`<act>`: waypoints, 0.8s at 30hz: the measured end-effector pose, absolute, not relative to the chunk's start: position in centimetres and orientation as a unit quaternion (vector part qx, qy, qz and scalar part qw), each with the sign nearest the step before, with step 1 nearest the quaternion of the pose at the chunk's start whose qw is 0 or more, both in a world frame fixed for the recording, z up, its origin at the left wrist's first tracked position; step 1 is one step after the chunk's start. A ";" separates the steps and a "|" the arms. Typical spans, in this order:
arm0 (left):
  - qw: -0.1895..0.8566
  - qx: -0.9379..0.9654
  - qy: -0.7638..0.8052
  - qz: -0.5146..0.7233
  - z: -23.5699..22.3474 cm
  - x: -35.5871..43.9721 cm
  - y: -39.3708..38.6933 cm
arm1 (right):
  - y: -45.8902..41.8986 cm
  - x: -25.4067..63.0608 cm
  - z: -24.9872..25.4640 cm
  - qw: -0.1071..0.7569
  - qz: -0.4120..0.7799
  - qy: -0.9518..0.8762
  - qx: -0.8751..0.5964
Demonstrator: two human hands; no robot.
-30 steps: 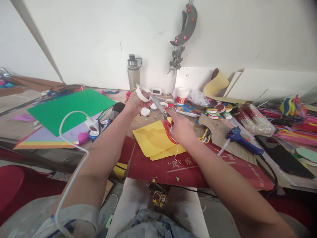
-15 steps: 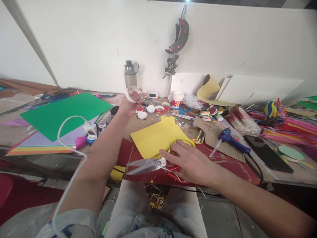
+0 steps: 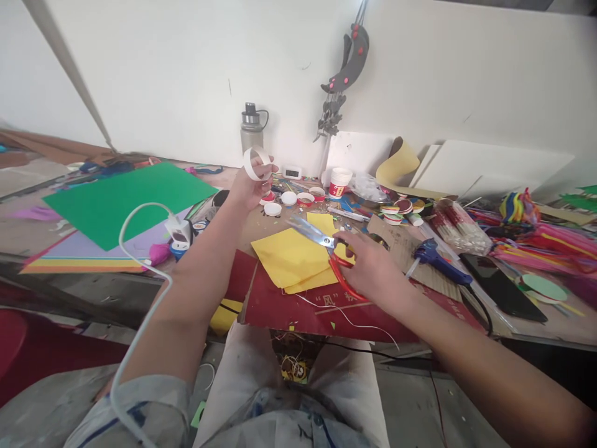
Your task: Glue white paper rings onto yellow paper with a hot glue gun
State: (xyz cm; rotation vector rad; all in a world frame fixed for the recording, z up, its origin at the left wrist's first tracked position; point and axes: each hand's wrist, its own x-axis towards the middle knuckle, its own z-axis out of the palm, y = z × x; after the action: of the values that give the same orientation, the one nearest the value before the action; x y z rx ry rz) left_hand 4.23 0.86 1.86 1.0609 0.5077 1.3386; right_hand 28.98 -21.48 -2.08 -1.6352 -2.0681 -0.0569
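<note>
My left hand [image 3: 255,186] is raised over the back of the table, its fingers closed on a white ring [image 3: 252,165], perhaps cut from a paper cup. In my right hand [image 3: 368,258] are scissors [image 3: 321,235] with red and yellow handles, their blades pointing up and left. The blades hang above yellow paper sheets [image 3: 286,258] on a red printed board [image 3: 280,311]. Small white and red-rimmed rings or lids, such as this white one [image 3: 272,210], lie just below my left hand.
A green sheet [image 3: 130,205] and a white cable [image 3: 140,336] are on the left. A bottle [image 3: 252,130] and a paper cup [image 3: 340,182] stand at the back. To the right lie a blue glue gun [image 3: 438,264], a black phone [image 3: 501,286] and colourful pipe cleaners [image 3: 541,242].
My right hand has lifted the scissors away from the table's front edge, and the blades have swung upward and closer together. The left hand still holds the ring. The view has shifted slightly.
</note>
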 end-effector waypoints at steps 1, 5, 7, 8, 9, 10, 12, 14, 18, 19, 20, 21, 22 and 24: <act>0.629 0.467 0.226 0.579 1.7 4.3 0.9 | -20.4 29.0 -1.9 0.237 -0.008 -0.746 -0.622; 0.631 0.473 0.255 0.560 1.2 4.9 0.8 | -15.7 29.1 -0.9 0.145 0.016 -0.725 -0.673; 0.635 0.483 0.255 0.546 1.0 5.3 0.7 | -13.8 29.3 -1.0 0.105 0.029 -0.718 -0.687; 0.637 0.488 0.253 0.540 0.9 5.4 0.7 | -13.1 29.3 -1.2 0.092 0.034 -0.715 -0.692; 0.638 0.493 0.250 0.536 0.8 5.6 0.7 | -12.5 29.4 -1.5 0.081 0.040 -0.713 -0.696; 0.639 0.495 0.250 0.533 0.7 5.7 0.7 | -12.1 29.5 -1.8 0.071 0.046 -0.712 -0.697; 0.638 0.499 0.251 0.530 0.4 6.0 0.7 | -11.7 29.7 -2.5 0.049 0.049 -0.719 -0.692; 0.635 0.504 0.249 0.530 0.2 6.1 0.7 | -12.0 29.9 -2.9 0.042 0.007 -0.737 -0.674; 0.624 0.512 0.254 0.532 0.2 6.3 0.5 | -15.3 29.8 -2.0 0.151 -0.102 -0.774 -0.607; 0.621 0.514 0.259 0.532 0.2 6.3 0.5 | -16.6 29.6 -1.5 0.183 -0.079 -0.783 -0.590; 0.619 0.515 0.264 0.531 0.2 6.4 0.5 | -18.0 29.4 -1.0 0.190 -0.029 -0.802 -0.566; 0.618 0.516 0.266 0.530 0.2 6.4 0.4 | -19.4 29.2 -0.6 0.177 0.021 -0.821 -0.543; 0.617 0.517 0.268 0.529 0.2 6.4 0.4 | -20.9 28.9 -0.3 0.155 0.061 -0.832 -0.528; 0.619 0.518 0.268 0.526 0.1 6.4 0.4 | -23.4 28.4 -0.1 0.091 0.110 -0.845 -0.515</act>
State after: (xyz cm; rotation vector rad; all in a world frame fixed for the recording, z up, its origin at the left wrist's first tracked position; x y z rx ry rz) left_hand 6.43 0.40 0.10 1.1924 0.6176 1.2092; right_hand 28.37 -23.44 -0.12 -1.5301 -2.5127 0.3262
